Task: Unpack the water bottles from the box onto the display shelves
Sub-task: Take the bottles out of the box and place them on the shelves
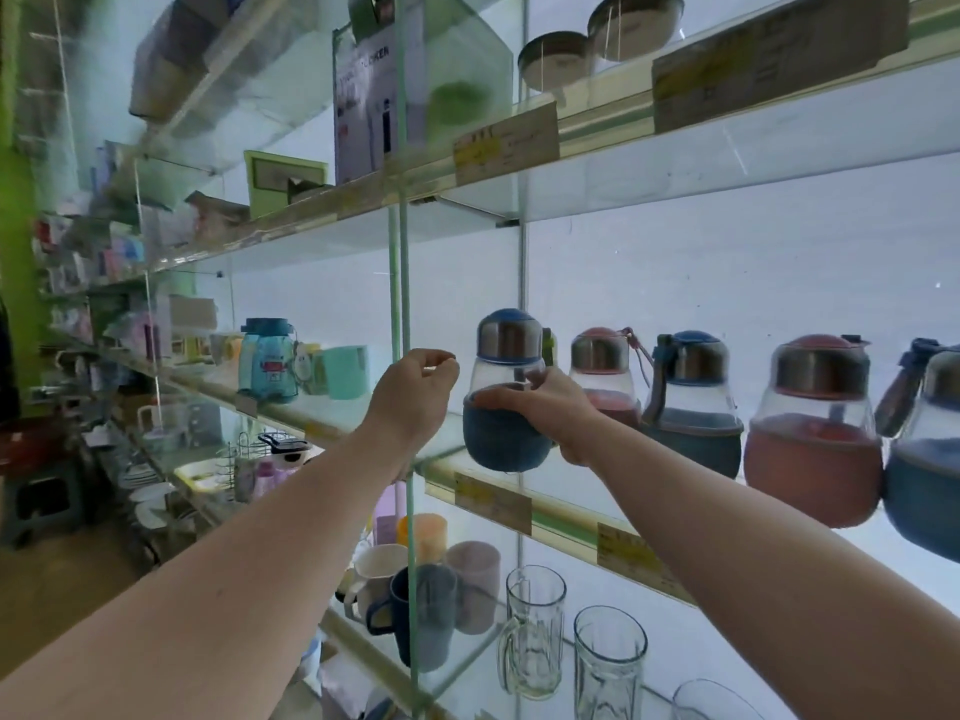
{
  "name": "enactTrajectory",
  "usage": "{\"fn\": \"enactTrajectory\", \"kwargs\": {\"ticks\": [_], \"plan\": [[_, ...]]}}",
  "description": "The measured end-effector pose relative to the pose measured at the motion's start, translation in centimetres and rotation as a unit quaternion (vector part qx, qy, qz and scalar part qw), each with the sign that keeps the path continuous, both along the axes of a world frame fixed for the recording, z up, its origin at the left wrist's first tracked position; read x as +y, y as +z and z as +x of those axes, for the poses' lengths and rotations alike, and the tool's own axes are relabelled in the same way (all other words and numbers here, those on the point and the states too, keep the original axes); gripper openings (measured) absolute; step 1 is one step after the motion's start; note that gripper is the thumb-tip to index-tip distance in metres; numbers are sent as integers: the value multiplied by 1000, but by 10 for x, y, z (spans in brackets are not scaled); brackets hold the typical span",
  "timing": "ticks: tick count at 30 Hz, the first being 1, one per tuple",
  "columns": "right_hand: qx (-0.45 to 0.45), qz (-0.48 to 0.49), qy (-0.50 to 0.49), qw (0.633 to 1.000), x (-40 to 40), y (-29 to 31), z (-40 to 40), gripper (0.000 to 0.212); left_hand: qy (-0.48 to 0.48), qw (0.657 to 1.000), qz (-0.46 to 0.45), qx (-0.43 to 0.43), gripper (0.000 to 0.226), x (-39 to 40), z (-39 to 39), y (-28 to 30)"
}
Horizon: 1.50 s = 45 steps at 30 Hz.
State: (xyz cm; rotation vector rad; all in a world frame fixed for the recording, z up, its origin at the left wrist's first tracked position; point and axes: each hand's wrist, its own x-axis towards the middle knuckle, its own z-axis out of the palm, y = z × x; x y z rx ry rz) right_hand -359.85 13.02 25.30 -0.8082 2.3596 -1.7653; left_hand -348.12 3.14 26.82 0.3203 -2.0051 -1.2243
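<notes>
Two bare forearms are reaching up from the bottom of the frame toward a backlit glass display shelf (561,504). On the right, the right hand (558,415) is wrapping its fingers around a blue-sleeved water bottle (506,392), gripping it where the clear glass meets the sleeve and holding it upright at the shelf's front edge; whether its base is touching the glass cannot be told. Just left of it, the left hand (415,394) is hovering with fingers curled, thumb and fingertips drawn together, grasping nothing visible. Beyond the held bottle, a row of matching bottles is standing along the same shelf: a pink one (605,376), a blue one (691,402), a larger pink one (813,428). Below, glass mugs (532,631) are sitting on a lower shelf.
</notes>
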Motion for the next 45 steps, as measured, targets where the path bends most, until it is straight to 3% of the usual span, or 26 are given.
{"fn": "enactTrajectory", "kwargs": {"ticks": [8,18,29,32,35,38,45], "plan": [[-30,3,-28,999,-12,-15,-19,84,8,1000,14,-16,31,0,-31,-4],[34,50,-68,996,-16,-19,-21,92,4,1000,20,-13,32,1,-51,-9],[5,32,-46,998,-10,-19,-11,100,30,999,30,-14,31,-8,-15,-15],[40,20,-61,997,-1,-15,4,101,39,999,28,-22,31,-11,2,-17],[151,8,-118,981,11,-11,30,93,44,998,32,-21,31,-17,18,-19],[238,-25,-131,962,14,-7,61,70,45,998,33,-22,31,-20,32,-22],[251,31,-26,967,-19,-46,116,50,71,996,31,-33,29,-36,64,-36]]}}
